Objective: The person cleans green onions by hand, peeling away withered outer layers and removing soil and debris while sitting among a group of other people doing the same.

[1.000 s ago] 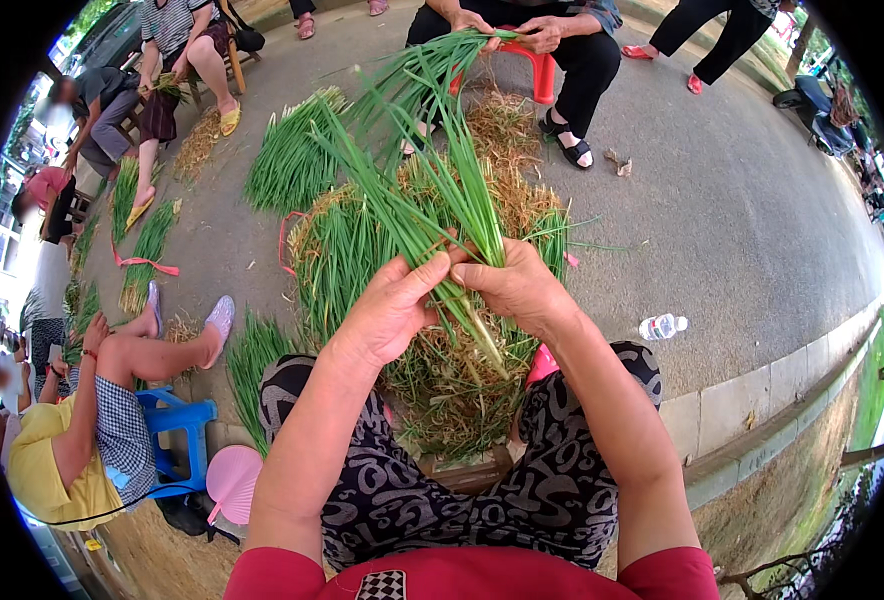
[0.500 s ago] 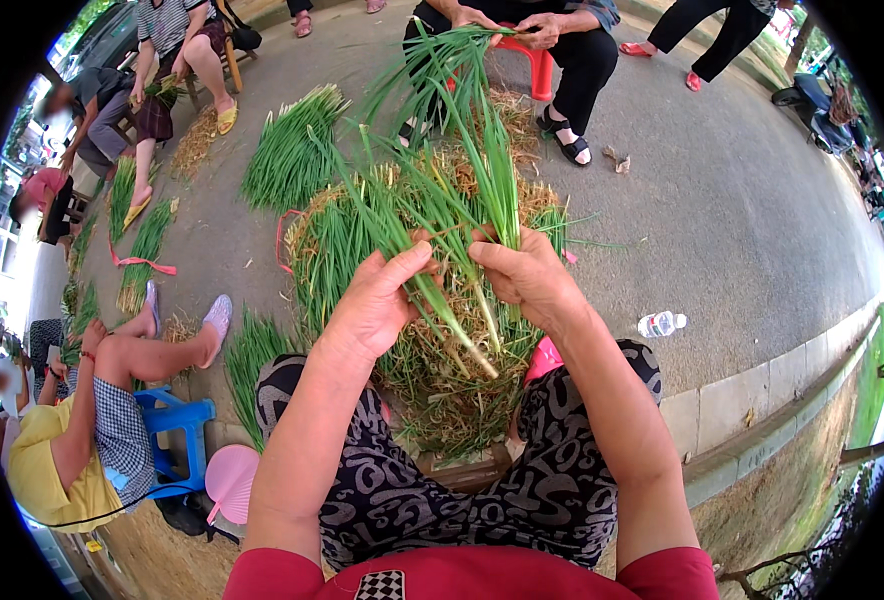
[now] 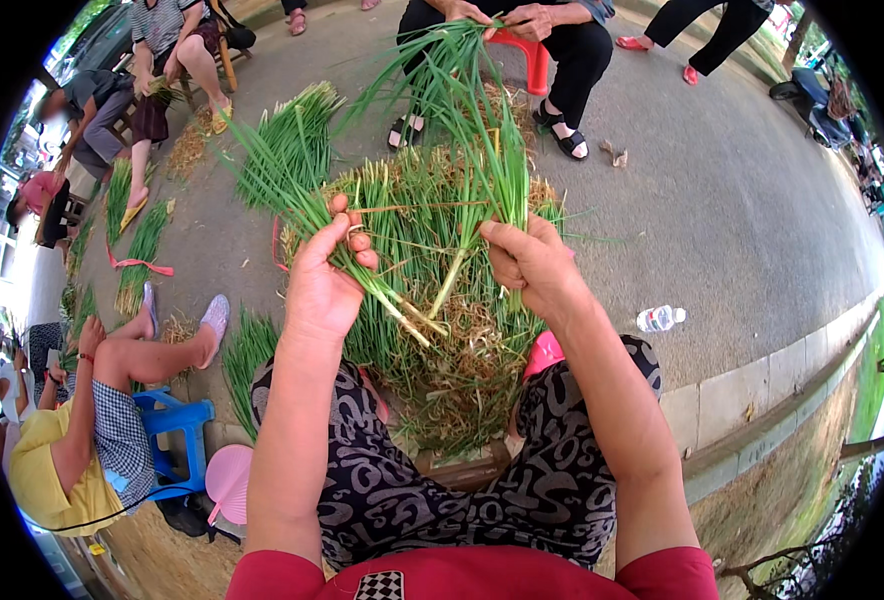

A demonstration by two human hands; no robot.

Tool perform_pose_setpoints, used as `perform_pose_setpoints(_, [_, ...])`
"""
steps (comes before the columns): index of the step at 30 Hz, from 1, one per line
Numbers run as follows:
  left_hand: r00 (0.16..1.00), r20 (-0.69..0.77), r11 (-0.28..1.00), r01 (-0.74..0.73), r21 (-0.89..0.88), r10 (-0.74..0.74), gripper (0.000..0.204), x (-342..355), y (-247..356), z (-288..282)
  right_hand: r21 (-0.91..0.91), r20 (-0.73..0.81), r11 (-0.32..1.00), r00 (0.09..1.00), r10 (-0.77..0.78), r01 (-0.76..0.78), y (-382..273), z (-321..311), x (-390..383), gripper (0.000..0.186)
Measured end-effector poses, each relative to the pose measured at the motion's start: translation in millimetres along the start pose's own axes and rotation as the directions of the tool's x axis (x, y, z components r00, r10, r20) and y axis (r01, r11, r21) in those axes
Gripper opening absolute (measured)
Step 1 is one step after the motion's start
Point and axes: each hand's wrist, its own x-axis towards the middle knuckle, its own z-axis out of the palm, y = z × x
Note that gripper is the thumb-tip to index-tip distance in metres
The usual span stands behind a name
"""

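My left hand (image 3: 317,288) is closed round a few garlic chives (image 3: 394,308), white root ends pointing down and right, green leaves fanning up and left. In my right hand (image 3: 536,262) is a thicker upright bunch of garlic chives (image 3: 508,185), pinched between thumb and fingers. One stalk (image 3: 447,278) slants down-left out of that bunch. A thin brownish withered strip (image 3: 417,207) stretches between the two hands. Below them lies a big heap of chives (image 3: 387,335), with dry, tangled trimmings (image 3: 462,405) at its near end, between my knees.
Opposite, a person's hands (image 3: 507,22) work on long chives above a red stool (image 3: 534,62). Another chive bundle (image 3: 287,150) lies far left. A seated person in yellow (image 3: 67,465), a blue stool (image 3: 177,430) and a pink fan (image 3: 229,480) are at left, a plastic bottle (image 3: 659,319) at right.
My hands have moved apart: the left went left with its few chives, now separate from the right hand's bunch. The withered strip is now stretched out between them.
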Motion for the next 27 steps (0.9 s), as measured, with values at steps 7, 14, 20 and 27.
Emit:
perform_pose_setpoints(7, [0.992, -0.123, 0.994, -0.018, 0.109, 0.031, 0.022, -5, -4, 10, 0.059, -0.071, 0.996, 0.995, -0.067, 0.071, 0, -13, 7, 0.017])
perform_pose_setpoints(14, [0.990, -0.122, 0.997, -0.070, 0.022, 0.072, 0.021, 1, 2, -8, 0.161, -0.204, 0.975, 0.972, -0.118, 0.153, -7, -24, 14, 0.007])
perform_pose_setpoints(20, [0.989, -0.143, 0.975, -0.015, 0.223, 0.048, 0.021, -4, -10, 1, 0.208, -0.103, 0.975, 0.993, -0.060, 0.080, -9, -20, 11, 0.007])
perform_pose_setpoints(27, [0.977, -0.011, 0.914, 0.202, 0.351, -0.211, 0.021, -12, -41, 8, 0.244, 0.008, 0.970, 1.000, -0.001, -0.001, 3, -7, 13, 0.009])
